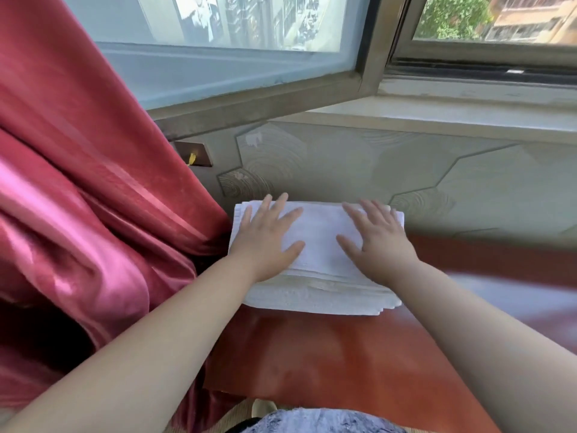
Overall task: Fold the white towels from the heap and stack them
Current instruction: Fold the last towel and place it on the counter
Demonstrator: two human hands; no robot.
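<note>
A stack of folded white towels (318,289) lies at the far left end of a red-brown table (312,348), against the wall. My left hand (268,235) lies flat on the left half of the top towel (318,232), fingers spread and straight. On the right half, my right hand (374,235) presses down the same way, palm down. Several folded layers show along the stack's near edge. No heap of unfolded towels is in view.
A red curtain (87,198) hangs at the left, touching the stack's left side. A patterned wall (406,164) and a window sill (468,117) stand right behind the towels. The table surface stretches to the right and toward me.
</note>
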